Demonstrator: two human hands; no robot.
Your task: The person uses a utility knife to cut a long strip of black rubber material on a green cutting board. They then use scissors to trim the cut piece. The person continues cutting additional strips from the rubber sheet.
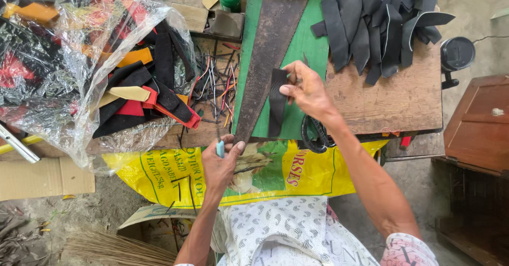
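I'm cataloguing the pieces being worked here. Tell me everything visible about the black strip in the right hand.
The black strip is a flat, matte, rubber- or leather-like piece, long and narrow. It hangs roughly upright over the green board, beside the rusty saw blade. The right hand pinches its upper edge with fingertips and thumb.

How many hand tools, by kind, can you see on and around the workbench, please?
Saw blade: 1
Scissors: 1, under the right hand, which holds a black strip
Small light-blue-handled tool: 1, in the left hand
Total: 3
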